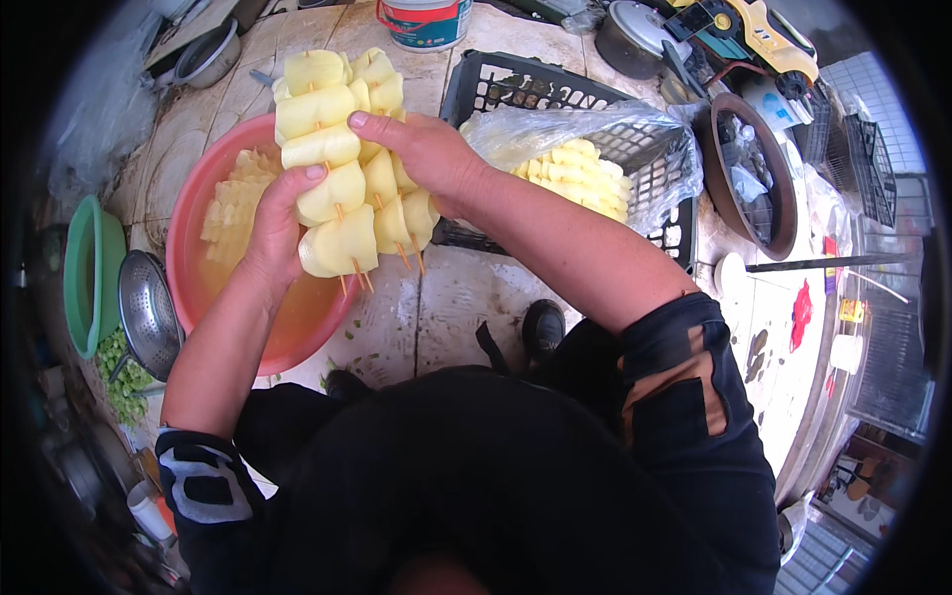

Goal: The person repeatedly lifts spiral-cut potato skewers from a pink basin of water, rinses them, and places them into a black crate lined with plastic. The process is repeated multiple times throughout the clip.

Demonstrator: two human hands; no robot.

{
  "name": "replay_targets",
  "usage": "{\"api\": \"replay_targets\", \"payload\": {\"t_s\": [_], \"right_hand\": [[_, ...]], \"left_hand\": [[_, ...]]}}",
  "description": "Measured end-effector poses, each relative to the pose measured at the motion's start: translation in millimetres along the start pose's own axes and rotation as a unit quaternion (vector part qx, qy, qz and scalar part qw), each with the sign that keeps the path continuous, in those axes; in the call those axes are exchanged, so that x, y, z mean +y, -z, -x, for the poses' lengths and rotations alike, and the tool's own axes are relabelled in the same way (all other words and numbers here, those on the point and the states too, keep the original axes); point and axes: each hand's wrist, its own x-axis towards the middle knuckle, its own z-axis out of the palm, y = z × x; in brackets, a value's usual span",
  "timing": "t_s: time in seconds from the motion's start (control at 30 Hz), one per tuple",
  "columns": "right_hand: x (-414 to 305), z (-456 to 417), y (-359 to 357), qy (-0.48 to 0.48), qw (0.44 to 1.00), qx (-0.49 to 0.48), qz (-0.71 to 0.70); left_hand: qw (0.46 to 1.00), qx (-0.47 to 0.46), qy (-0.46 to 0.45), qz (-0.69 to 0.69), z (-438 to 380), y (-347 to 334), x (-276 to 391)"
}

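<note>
Between my two hands is a bundle of skewered potato slices [335, 160], pale yellow and folded on thin wooden sticks, whose ends point towards me. My left hand [279, 219] grips the near left side, thumb on top. On the far right side my right hand [420, 152] holds the same bundle, its thumb across the slices. The bundle is above the right part of a pink plastic basin [331, 327]. More skewered slices [234, 201] lie in the basin's cloudy yellowish water. Fingers under the bundle are hidden.
A black plastic crate [465, 93], lined with a clear plastic bag [550, 123], holds more potato skewers [576, 175]. On the left are a metal colander [149, 316], a green basin [74, 297] and chopped greens [123, 375]. A bucket [428, 30], lidded pot [632, 44] and brown basin [718, 175] stand farther off.
</note>
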Motion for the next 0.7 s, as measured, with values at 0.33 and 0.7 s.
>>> {"api": "replay_targets", "payload": {"t_s": [0.33, 0.7], "right_hand": [[-84, 121, 182, 0.16, 0.97, 0.169, -0.07], [-10, 178, 354, 0.052, 0.919, 0.311, -0.238]], "left_hand": [[0.967, -0.177, -0.004, -0.183, -114, -199, -21], [0.947, -0.158, 0.207, -0.189, -257, -282, -199]]}}
